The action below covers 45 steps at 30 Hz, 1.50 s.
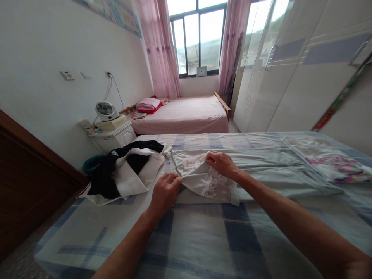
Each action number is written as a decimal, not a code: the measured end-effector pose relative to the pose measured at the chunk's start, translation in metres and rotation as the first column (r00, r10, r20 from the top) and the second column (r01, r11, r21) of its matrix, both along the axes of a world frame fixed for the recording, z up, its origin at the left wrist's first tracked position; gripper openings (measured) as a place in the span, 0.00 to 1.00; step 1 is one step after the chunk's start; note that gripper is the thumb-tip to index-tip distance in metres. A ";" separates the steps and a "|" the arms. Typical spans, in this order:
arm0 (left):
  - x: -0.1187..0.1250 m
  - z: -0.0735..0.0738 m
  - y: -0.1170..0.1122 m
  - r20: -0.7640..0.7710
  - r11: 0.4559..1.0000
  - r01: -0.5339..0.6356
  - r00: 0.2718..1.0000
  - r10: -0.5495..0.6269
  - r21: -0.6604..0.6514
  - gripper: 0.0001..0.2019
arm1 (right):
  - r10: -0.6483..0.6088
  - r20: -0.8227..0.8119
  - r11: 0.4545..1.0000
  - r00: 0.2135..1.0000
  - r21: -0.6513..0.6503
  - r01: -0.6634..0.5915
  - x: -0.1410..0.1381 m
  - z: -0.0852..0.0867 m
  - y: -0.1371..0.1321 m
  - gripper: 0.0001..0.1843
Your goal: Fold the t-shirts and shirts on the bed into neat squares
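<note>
A pale grey-green garment with lace trim (195,185) lies spread on the bed, partly folded over at its left part. My left hand (166,190) is closed on its near left edge, thumb and fingers pinching the cloth. Farther back and to the right, my right hand (222,163) pinches the same garment beside the lace. Between the two hands the fabric is drawn into a slanting crease. Left of my left hand sits a loose heap of black and white clothes (136,170). The fingertips of both hands are partly hidden by the cloth.
A blue-and-white checked sheet (200,240) covers the bed. A white top with a pink print (334,162) lies at the right. Beyond are a nightstand (123,135) with a fan (106,111), a pink bed (188,114) and a white wardrobe (279,85).
</note>
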<state>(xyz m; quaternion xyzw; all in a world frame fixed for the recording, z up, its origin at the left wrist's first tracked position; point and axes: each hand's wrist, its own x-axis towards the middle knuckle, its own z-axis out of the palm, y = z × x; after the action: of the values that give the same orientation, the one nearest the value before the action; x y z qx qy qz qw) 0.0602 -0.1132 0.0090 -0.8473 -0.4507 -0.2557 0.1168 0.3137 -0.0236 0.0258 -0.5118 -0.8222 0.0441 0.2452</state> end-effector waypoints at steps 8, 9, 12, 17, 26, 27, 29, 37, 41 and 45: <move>0.000 0.000 -0.008 -0.048 0.984 0.057 0.998 -0.049 0.166 0.07 | -0.153 -0.051 0.988 0.987 -0.007 0.153 -0.005 0.008 0.009 0.09; 0.000 -0.001 -0.007 -0.040 0.982 0.036 0.999 -0.029 0.184 0.07 | -0.141 -0.075 0.989 0.987 0.023 0.143 -0.006 0.008 0.009 0.09; -0.002 -0.003 -0.006 -0.053 0.989 -0.003 0.999 0.011 0.146 0.08 | -0.141 -0.109 0.988 0.984 0.053 0.147 -0.006 0.006 0.011 0.09; -0.003 0.002 -0.008 0.027 1.000 -0.017 0.999 0.017 0.010 0.11 | -0.188 -0.099 0.982 0.977 -0.004 0.188 0.021 -0.003 0.008 0.11; 0.064 0.018 0.023 -0.099 0.981 0.185 0.977 -0.191 -0.062 0.21 | 0.054 0.122 0.992 0.991 0.111 -0.068 0.040 -0.017 -0.041 0.27; 0.069 0.009 0.029 -0.117 0.984 0.149 0.980 -0.160 -0.098 0.22 | 0.062 0.165 0.995 0.984 0.070 -0.074 0.038 -0.023 -0.044 0.28; 0.072 -0.010 0.039 -0.145 0.981 0.070 0.985 -0.097 -0.181 0.25 | 0.049 0.215 0.999 0.975 -0.030 -0.044 0.036 -0.037 -0.047 0.31; 0.062 -0.035 0.048 -0.169 0.959 0.001 0.984 -0.052 -0.284 0.28 | 0.044 0.171 0.992 0.984 -0.124 -0.023 0.048 -0.037 -0.050 0.33; 0.062 -0.032 0.050 -0.177 0.952 0.002 0.982 -0.059 -0.307 0.28 | -0.090 0.194 0.994 0.977 -0.042 0.100 0.089 -0.026 -0.039 0.33; 0.062 -0.032 0.051 -0.176 0.944 -0.001 0.983 -0.060 -0.331 0.28 | -0.388 0.299 0.912 0.872 -0.009 0.409 0.172 -0.032 -0.032 0.33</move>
<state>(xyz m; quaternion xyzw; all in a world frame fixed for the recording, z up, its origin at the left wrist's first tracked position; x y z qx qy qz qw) 0.1218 -0.0623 -0.0227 -0.8815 -0.4615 -0.0994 0.0107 0.4857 -0.0554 -0.0064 -0.6796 -0.7238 -0.0537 0.1067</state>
